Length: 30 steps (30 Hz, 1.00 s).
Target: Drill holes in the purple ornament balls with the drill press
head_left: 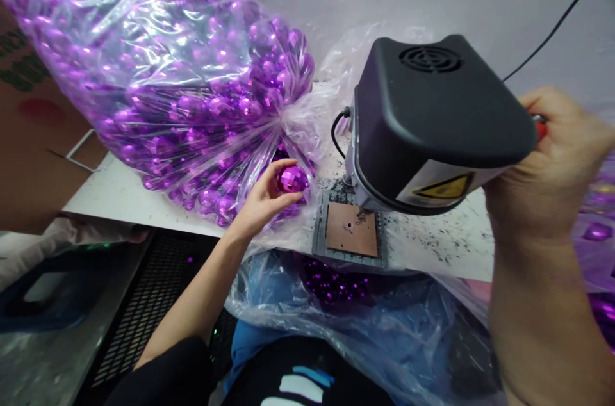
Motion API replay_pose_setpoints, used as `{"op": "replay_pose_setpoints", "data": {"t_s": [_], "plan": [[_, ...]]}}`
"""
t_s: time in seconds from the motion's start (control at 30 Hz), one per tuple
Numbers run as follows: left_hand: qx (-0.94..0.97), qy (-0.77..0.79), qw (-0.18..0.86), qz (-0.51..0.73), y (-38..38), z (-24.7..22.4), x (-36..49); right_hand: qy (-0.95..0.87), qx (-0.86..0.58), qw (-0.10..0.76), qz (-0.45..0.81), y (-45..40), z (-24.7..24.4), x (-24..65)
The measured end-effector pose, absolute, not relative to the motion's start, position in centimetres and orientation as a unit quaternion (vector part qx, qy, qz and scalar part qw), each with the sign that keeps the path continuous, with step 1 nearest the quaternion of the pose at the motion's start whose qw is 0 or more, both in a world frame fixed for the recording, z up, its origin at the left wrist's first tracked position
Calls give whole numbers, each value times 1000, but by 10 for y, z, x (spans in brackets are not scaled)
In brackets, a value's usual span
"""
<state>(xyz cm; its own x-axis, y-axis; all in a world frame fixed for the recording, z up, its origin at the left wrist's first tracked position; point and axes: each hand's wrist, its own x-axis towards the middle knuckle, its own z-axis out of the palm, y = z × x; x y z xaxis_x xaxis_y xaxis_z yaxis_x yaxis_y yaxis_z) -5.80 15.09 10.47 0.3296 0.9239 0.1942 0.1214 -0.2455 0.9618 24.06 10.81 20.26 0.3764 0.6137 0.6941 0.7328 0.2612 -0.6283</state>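
Observation:
My left hand [259, 202] pinches a shiny purple faceted bauble [292, 179] between thumb and fingers, in front of the gathered neck of a large clear bag of baubles [202, 114]. To the right stands a black bench machine [446, 105] with a round vent on top and a yellow warning label. At its right side my right hand [548, 156] is wrapped round a handle whose red part [541, 130] shows. Below the machine's head, a brown square plate [353, 230] with a small hole lies on a dark base. The machine's underside is mostly hidden.
Dark scraps litter the white table [432, 243]. An open plastic bag [408, 303] with purple baubles [334, 281] hangs at the table's front edge by my lap. A cardboard box [43, 137] stands at left, above a black grated crate [139, 303]. More purple pieces lie far right.

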Motion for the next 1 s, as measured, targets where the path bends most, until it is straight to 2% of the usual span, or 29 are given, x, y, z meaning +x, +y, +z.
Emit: {"op": "replay_pose_setpoints", "data": {"t_s": [0.07,0.13,0.27,0.4,0.67,0.83,1.0], "plan": [[528,347,663,401,130,102,-52,-557,-604,567,-49,108,203,240],[401,308,783,362,114,92,-44,-558,-603,568,-43,109,204,239],[290,300,851,319,103,62,-24,-564,-607,559,-32,109,207,238],[301,339,827,332,107,41,-10,-567,-602,561,-20,108,209,239],[357,367,785,348,115,37,-3,-560,-602,568,-34,109,208,236],[504,446,638,374,110,25,8,-553,-610,566,-39,109,208,236],[649,447,504,353,109,20,24,-560,-595,575,-31,109,207,235]]}}
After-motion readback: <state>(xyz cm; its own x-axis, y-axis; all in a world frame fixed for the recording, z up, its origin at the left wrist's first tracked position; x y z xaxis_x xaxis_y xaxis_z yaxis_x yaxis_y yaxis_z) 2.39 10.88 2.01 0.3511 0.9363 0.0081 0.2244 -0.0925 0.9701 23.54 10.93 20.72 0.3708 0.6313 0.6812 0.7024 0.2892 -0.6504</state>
